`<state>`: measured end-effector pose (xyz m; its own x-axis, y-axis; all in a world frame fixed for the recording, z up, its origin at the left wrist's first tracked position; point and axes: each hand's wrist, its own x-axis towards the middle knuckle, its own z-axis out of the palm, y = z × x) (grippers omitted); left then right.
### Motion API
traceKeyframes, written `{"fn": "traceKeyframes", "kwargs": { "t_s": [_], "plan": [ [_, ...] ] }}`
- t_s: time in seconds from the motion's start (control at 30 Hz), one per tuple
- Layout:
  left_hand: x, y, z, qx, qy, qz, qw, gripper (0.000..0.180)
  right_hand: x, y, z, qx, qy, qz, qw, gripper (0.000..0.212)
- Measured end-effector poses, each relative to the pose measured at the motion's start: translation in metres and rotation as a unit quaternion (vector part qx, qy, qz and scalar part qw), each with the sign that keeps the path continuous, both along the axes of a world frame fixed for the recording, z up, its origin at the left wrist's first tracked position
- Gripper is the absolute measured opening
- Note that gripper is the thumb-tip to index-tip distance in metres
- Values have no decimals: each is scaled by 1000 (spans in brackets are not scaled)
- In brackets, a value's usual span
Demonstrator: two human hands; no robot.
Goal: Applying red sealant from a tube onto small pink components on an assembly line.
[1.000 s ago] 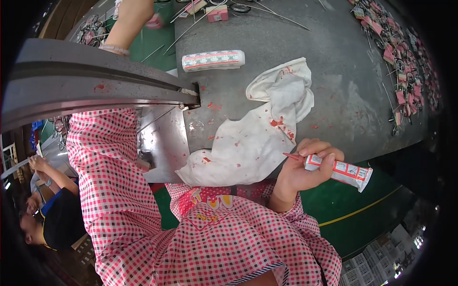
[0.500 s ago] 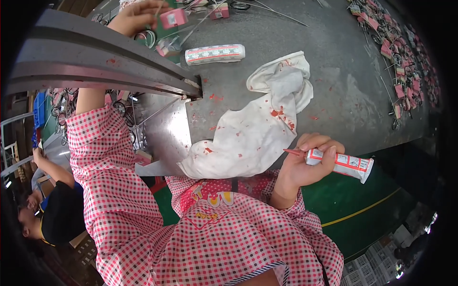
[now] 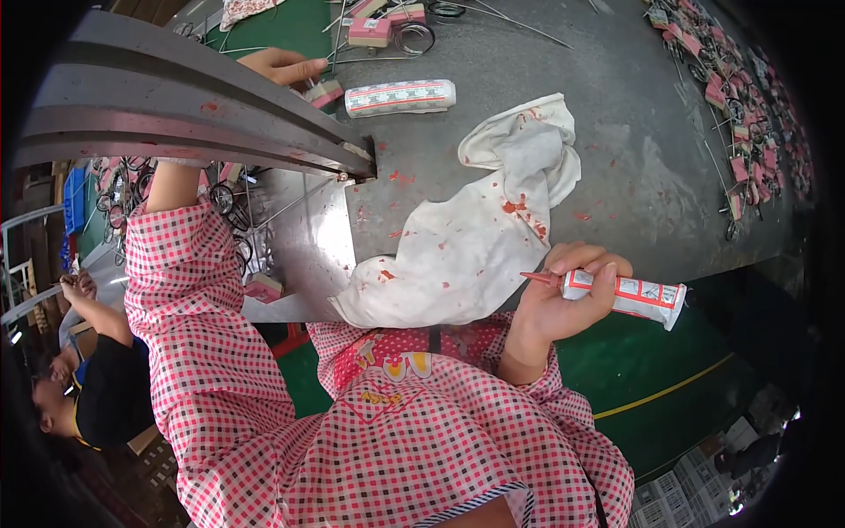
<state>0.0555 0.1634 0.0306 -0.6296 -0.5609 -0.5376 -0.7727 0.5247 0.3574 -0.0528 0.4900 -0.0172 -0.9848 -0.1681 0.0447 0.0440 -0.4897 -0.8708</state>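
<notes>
My right hand (image 3: 572,295) is closed around a white sealant tube (image 3: 647,299) with red markings. The tube's red pointed nozzle (image 3: 539,278) points left, over the edge of a stained white cloth (image 3: 475,251). Beyond the grey metal bar, my left hand (image 3: 286,68) has its fingers closed at a small pink-and-cream block (image 3: 326,93); the bar hides part of the hand and wrist. Just right of that block, a white roll-shaped pack (image 3: 400,98) with red stripes lies on the grey table.
The thick metal bar (image 3: 202,106) crosses between my left forearm and the table. Pink blocks with wire coils (image 3: 370,33) lie at the far edge. A large heap of them (image 3: 748,150) lines the right side. Another person (image 3: 101,378) is at the left.
My left hand has let go of one pink block, which now lies at the far edge with its coil, and has come nearer to another block. The right hand has barely moved.
</notes>
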Motion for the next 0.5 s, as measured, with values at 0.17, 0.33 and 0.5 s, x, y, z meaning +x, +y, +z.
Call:
{"fn": "traceKeyframes", "kwargs": {
  "t_s": [0.17,0.33,0.5],
  "plan": [
    [3,15,-27,-15,-96,-41,994,51,1,-1,0,-2,-5,12,1000,20],
    [56,7,-78,69,294,-55,952,46,1,0,1,-51,-39,12,998,19],
    [160,-63,-10,-289,181,-59,938,32,1,4,5,-122,-129,69,982,20]
  ]
}}
